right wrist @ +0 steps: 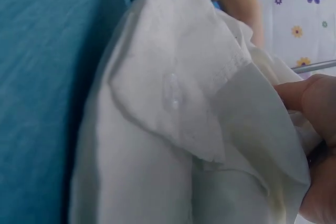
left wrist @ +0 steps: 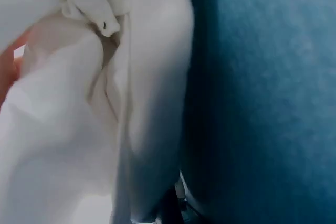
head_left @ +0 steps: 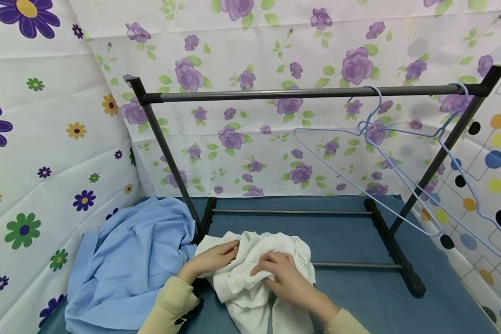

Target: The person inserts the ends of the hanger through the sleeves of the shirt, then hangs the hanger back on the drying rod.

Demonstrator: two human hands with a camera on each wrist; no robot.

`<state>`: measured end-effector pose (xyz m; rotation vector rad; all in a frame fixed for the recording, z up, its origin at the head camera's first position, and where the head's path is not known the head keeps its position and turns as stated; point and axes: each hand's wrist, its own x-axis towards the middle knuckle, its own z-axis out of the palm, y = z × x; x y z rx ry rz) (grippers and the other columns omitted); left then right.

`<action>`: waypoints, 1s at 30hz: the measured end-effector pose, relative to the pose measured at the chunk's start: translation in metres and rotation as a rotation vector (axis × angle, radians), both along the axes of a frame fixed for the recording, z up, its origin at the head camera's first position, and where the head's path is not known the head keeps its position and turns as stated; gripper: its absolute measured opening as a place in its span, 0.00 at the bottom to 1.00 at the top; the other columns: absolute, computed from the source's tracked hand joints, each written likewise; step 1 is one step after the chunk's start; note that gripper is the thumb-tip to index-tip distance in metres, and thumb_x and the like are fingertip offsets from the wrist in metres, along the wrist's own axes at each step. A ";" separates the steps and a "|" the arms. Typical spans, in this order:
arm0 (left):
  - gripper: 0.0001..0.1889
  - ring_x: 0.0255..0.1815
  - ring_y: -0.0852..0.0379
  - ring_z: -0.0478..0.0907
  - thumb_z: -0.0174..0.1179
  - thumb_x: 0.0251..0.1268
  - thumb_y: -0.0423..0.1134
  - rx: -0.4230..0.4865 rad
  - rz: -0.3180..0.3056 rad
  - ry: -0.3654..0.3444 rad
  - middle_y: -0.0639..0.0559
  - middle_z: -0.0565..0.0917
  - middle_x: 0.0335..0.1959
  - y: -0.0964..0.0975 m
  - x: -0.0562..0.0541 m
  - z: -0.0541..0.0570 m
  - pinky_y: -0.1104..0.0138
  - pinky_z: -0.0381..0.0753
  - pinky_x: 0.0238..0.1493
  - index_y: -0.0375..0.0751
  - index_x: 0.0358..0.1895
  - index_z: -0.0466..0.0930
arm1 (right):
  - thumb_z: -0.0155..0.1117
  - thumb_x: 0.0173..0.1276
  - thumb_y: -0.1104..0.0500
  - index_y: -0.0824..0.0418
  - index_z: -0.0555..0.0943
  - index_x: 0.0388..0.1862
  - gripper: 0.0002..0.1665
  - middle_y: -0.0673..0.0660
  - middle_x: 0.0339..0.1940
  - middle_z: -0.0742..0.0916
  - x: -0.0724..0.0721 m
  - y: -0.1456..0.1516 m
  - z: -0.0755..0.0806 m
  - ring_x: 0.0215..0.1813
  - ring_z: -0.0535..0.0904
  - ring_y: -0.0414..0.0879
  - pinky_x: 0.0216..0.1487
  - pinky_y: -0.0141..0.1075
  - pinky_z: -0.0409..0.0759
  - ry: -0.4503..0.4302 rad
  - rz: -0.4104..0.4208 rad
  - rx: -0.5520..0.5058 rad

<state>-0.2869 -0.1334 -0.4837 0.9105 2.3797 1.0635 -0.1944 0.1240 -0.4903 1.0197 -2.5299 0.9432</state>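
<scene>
A crumpled white shirt [head_left: 244,280] lies bunched in front of me at the rack's near side. My left hand [head_left: 215,258] grips its left part, the fingertips tucked into a fold. On the right, my right hand [head_left: 287,280] holds the bunched cloth with bent fingers. The right wrist view shows a pointed collar flap [right wrist: 168,72], with thumb and fingers [right wrist: 296,95] pinching the fabric beside it. A buttonhole tab [left wrist: 107,25] shows in the left wrist view, where most of the left hand is hidden behind cloth.
A black metal rack [head_left: 254,95] stands on the blue-covered table [head_left: 338,236]. Two light-blue wire hangers [head_left: 369,139] hang at the right of its top bar. A rumpled light-blue garment [head_left: 135,260] lies at left. Flowered cloth [head_left: 234,162] forms the back wall.
</scene>
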 end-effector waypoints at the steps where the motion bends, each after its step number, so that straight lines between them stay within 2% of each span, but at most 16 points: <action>1: 0.14 0.48 0.58 0.78 0.40 0.85 0.50 0.011 -0.002 -0.002 0.56 0.79 0.41 0.000 0.001 0.000 0.61 0.72 0.51 0.52 0.50 0.76 | 0.68 0.62 0.71 0.42 0.84 0.47 0.24 0.42 0.47 0.79 0.001 0.001 -0.001 0.54 0.74 0.40 0.58 0.52 0.62 0.003 0.000 -0.002; 3: 0.13 0.37 0.62 0.77 0.41 0.85 0.49 0.005 0.006 0.016 0.58 0.74 0.31 -0.001 0.005 -0.001 0.65 0.72 0.43 0.50 0.43 0.73 | 0.68 0.61 0.72 0.41 0.85 0.46 0.25 0.41 0.45 0.79 0.002 0.002 -0.003 0.54 0.74 0.40 0.57 0.51 0.62 0.000 0.001 -0.011; 6: 0.13 0.29 0.63 0.74 0.43 0.84 0.46 0.016 0.009 0.063 0.59 0.68 0.26 -0.005 0.010 0.000 0.67 0.71 0.36 0.46 0.38 0.72 | 0.67 0.60 0.72 0.40 0.85 0.45 0.26 0.39 0.44 0.79 0.004 0.005 -0.005 0.53 0.75 0.38 0.57 0.51 0.63 -0.023 -0.001 -0.031; 8: 0.12 0.31 0.63 0.76 0.45 0.84 0.45 0.020 0.020 0.096 0.59 0.70 0.28 -0.009 0.013 0.001 0.67 0.72 0.37 0.46 0.39 0.73 | 0.68 0.60 0.71 0.40 0.85 0.45 0.26 0.39 0.44 0.79 0.005 0.006 -0.006 0.53 0.75 0.37 0.58 0.50 0.64 -0.027 -0.003 -0.036; 11: 0.11 0.40 0.60 0.80 0.46 0.83 0.45 0.022 0.033 0.126 0.58 0.75 0.34 -0.018 0.017 0.004 0.65 0.75 0.42 0.45 0.42 0.75 | 0.70 0.59 0.70 0.40 0.85 0.45 0.25 0.38 0.44 0.81 0.006 0.010 -0.006 0.52 0.76 0.37 0.56 0.49 0.67 -0.004 0.002 -0.050; 14: 0.12 0.47 0.54 0.82 0.47 0.83 0.46 0.026 0.048 0.121 0.53 0.79 0.39 -0.027 0.021 0.008 0.62 0.77 0.46 0.43 0.46 0.76 | 0.71 0.57 0.71 0.41 0.86 0.44 0.25 0.38 0.44 0.83 0.005 0.015 -0.006 0.50 0.78 0.37 0.53 0.46 0.72 0.054 0.030 -0.081; 18: 0.17 0.51 0.48 0.82 0.47 0.83 0.46 0.030 0.075 0.109 0.45 0.82 0.50 -0.038 0.025 0.014 0.59 0.79 0.48 0.37 0.55 0.78 | 0.70 0.55 0.73 0.42 0.85 0.45 0.27 0.40 0.44 0.84 0.006 0.024 -0.003 0.48 0.79 0.37 0.50 0.41 0.75 0.102 0.078 -0.139; 22: 0.18 0.50 0.48 0.83 0.47 0.83 0.46 0.036 0.075 0.125 0.44 0.83 0.52 -0.046 0.025 0.020 0.60 0.80 0.47 0.36 0.58 0.78 | 0.66 0.55 0.76 0.43 0.84 0.46 0.30 0.41 0.44 0.83 0.010 0.034 0.005 0.47 0.78 0.38 0.46 0.36 0.76 0.100 0.080 -0.188; 26: 0.17 0.49 0.51 0.83 0.48 0.83 0.45 0.039 0.101 0.154 0.45 0.83 0.52 -0.054 0.024 0.028 0.63 0.80 0.45 0.36 0.59 0.79 | 0.65 0.62 0.75 0.42 0.83 0.47 0.28 0.41 0.45 0.83 0.015 0.045 0.017 0.45 0.77 0.38 0.41 0.32 0.76 0.060 0.034 -0.215; 30: 0.15 0.38 0.56 0.80 0.51 0.81 0.47 0.050 0.166 0.157 0.50 0.84 0.43 -0.063 0.027 0.037 0.65 0.77 0.36 0.41 0.53 0.81 | 0.65 0.66 0.73 0.43 0.82 0.48 0.25 0.42 0.46 0.82 0.015 0.056 0.028 0.43 0.78 0.38 0.39 0.33 0.78 0.064 -0.008 -0.237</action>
